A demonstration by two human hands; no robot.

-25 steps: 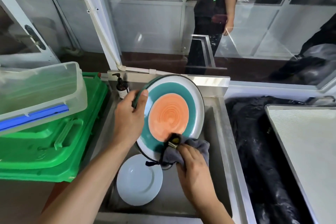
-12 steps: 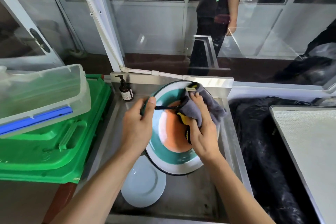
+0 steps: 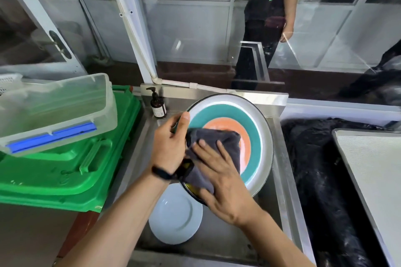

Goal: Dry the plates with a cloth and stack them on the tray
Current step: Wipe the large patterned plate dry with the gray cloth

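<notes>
Left hand (image 3: 171,147) grips plate (image 3: 256,128) rim — right hand (image 3: 219,178), fingers flat, presses cloth (image 3: 217,138) on it — above sink (image 3: 284,180)

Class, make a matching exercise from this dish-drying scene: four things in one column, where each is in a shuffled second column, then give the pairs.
Things:
1. grey cloth
2. small white plate
3. pump bottle
4. clear plastic tub

Places:
A. on the green crate
B. flat on the sink floor
C. back left corner of the sink
D. pressed on the striped plate

Pairs: 1-D, 2-B, 3-C, 4-A
</notes>
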